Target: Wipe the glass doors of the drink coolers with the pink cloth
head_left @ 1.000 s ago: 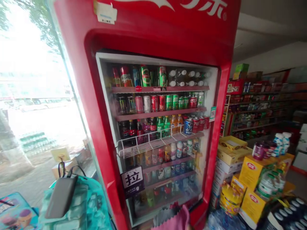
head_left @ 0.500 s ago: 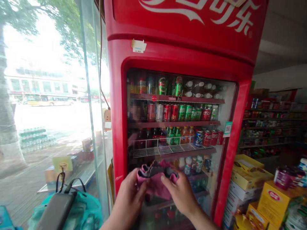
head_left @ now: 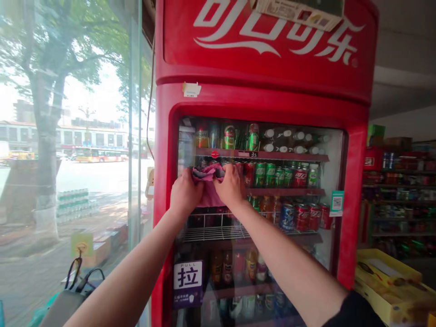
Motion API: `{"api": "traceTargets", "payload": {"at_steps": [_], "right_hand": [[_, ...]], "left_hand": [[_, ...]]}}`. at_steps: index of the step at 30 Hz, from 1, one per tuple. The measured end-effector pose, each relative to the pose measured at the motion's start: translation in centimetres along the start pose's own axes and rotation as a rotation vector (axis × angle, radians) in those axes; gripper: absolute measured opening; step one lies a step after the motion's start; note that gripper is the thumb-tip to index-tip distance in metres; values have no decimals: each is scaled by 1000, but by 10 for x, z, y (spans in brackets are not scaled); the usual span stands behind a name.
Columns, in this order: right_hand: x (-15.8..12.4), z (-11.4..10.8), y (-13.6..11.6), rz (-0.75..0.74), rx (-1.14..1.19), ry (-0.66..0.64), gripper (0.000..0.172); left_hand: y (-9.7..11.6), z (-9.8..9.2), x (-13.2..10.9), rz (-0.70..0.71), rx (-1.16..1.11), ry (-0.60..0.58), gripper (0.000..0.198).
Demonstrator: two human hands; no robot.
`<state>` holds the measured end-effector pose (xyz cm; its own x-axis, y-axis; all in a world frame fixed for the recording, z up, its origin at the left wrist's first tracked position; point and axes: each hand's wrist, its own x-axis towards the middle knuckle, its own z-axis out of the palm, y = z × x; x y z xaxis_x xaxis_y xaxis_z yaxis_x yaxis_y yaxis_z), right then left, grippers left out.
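Against upper left of glass door (head_left: 327,254), pink cloth (head_left: 208,196) bunched between left hand (head_left: 185,193) and right hand (head_left: 230,186), fingers of both curled closed on it, pressing it to pane. Behind glass, shelves of cans (head_left: 282,175) and bottles (head_left: 250,265). Below, PULL sticker (head_left: 188,277). Around door, red fridge (head_left: 259,95). Right, yellow boxes (head_left: 388,277). Far left, shop window (head_left: 68,181) onto street.

We now lift both hands, left hand (head_left: 185,194) and right hand (head_left: 230,185), raising the pink cloth (head_left: 207,184) from the lower shelves up against the fridge door (head_left: 259,218).
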<state>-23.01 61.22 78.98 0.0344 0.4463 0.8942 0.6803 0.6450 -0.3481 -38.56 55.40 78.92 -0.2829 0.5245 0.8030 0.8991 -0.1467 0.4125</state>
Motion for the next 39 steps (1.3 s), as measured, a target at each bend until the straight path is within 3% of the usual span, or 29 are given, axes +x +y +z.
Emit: {"api": "traceTargets", "payload": {"at_steps": [2,5,8,11,13,16,18,22,24,28,33,39], "right_hand": [[3,-3,5,-87,-87,43,30],[-1,-11,12,-334,-255,97,4],[-21,-15,17,-584,-251,81,30],[-52,-10,16,-826,-154,49,28],[-70,-2,11,-904,-106,47,25],[-84,9,0,-966,-67,41,26],[-78,15,-5,-996,-42,34,26],[-38,27,1,-890,-45,85,23],[-21,35,12,-834,-80,91,31],[-20,48,25,-805,-171,-17,53],[-39,62,0,-669,-234,-107,82],[-16,83,-33,-861,-236,-148,83]], "left_hand": [[3,6,3,-52,3,35,34],[6,10,5,-106,12,62,33],[9,9,10,-142,30,61,26],[11,7,16,-170,46,53,25],[12,5,18,-178,51,48,26],[12,1,21,-178,45,34,25],[10,-1,23,-178,34,14,26],[3,-7,31,-162,-9,-27,29],[-1,-11,30,-132,-37,-10,30],[-10,-17,3,-30,-72,132,35],[-30,-8,-52,163,-40,258,47],[-51,3,-73,369,34,366,60]]}}
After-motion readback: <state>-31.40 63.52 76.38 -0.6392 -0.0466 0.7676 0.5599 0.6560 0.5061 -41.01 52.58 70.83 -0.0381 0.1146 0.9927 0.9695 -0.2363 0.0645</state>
